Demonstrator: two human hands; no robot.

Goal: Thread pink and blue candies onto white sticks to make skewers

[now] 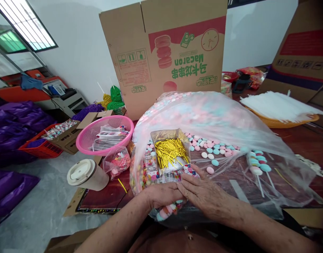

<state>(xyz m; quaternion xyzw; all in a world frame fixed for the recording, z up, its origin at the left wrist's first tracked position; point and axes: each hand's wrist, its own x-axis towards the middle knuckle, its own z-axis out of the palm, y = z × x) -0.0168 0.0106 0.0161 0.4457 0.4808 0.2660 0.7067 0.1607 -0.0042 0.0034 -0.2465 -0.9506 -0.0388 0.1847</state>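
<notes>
My left hand is closed round a stick of pastel candy discs inside a small printed wrapper, low at the table's near edge. My right hand lies over it from the right, fingers together and pinching the wrapper's top. Just beyond them stands a clear box of gold twist ties. A big clear plastic bag of pink, blue and white candy discs spreads across the table behind. Finished candy sticks lie to the right under the plastic.
A pink basket of printed wrappers and a lidded cup sit at the left. A "Macaron" carton stands behind the bag. An orange tray with white sticks is at the right. Purple bags lie on the floor.
</notes>
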